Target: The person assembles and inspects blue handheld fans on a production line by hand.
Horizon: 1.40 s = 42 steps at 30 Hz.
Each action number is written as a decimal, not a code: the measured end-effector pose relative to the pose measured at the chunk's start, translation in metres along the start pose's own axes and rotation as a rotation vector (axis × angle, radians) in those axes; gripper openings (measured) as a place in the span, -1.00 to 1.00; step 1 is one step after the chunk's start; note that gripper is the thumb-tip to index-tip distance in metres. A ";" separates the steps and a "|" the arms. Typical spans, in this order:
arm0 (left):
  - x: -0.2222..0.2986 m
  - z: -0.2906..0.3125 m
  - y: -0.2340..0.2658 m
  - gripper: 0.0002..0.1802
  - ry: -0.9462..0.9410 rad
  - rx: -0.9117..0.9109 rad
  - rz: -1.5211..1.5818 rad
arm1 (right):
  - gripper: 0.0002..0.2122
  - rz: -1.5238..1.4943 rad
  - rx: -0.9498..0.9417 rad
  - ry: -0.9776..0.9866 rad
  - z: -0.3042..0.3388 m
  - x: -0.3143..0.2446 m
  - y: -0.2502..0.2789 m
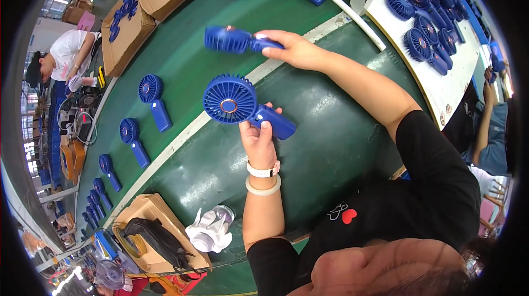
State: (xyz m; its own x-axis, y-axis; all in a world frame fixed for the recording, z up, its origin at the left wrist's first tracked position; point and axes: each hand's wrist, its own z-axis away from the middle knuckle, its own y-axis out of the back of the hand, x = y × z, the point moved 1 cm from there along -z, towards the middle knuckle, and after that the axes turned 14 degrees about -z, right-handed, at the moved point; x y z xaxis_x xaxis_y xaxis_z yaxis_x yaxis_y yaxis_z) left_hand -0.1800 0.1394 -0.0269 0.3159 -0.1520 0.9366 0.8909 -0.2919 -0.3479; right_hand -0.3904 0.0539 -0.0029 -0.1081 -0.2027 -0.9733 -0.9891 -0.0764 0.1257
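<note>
My left hand [259, 136] is closed round the handle of a blue handheld fan [229, 101], its round grille tilted up over the green bench. The thumb lies near the top of that handle. Farther off, my right hand [292, 49] grips the handle of a second blue handheld fan [227, 39], held sideways above the green belt and slightly blurred. A white band and a pale bangle circle my left wrist. The nearest loose fan to the left is a blue handheld fan [150, 88] lying on the belt.
More blue fans lie in a row along the green belt [187, 70]. Many crowd the white table [386, 20] at the right. Cardboard trays [129, 37] stand beyond the belt. A cardboard box [160, 235] with a black bag and a white crumpled item [209, 231] sit near left. Co-workers are at both sides.
</note>
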 end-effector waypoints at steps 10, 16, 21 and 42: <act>0.000 0.000 0.000 -0.51 -0.018 0.027 0.032 | -0.57 -1.513 -0.020 -0.536 0.078 0.011 -0.018; 0.001 -0.001 -0.003 -0.46 -0.057 0.012 0.023 | -0.58 -1.441 0.016 -0.465 0.074 0.015 -0.012; 0.006 0.002 -0.002 -0.43 -0.044 -0.018 0.063 | -0.60 -1.517 -0.008 -0.460 0.075 0.008 -0.019; 0.005 0.000 0.003 -0.55 0.073 -0.013 0.074 | -0.46 -1.568 -0.168 -0.463 0.082 0.007 -0.025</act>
State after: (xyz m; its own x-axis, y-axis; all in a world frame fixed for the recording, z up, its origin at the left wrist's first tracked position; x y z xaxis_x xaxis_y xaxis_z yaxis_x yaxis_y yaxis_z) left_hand -0.1759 0.1378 -0.0233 0.3556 -0.2422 0.9027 0.8615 -0.2895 -0.4171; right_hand -0.3747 0.1346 -0.0287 0.8786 0.4595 -0.1300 -0.1369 -0.0183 -0.9904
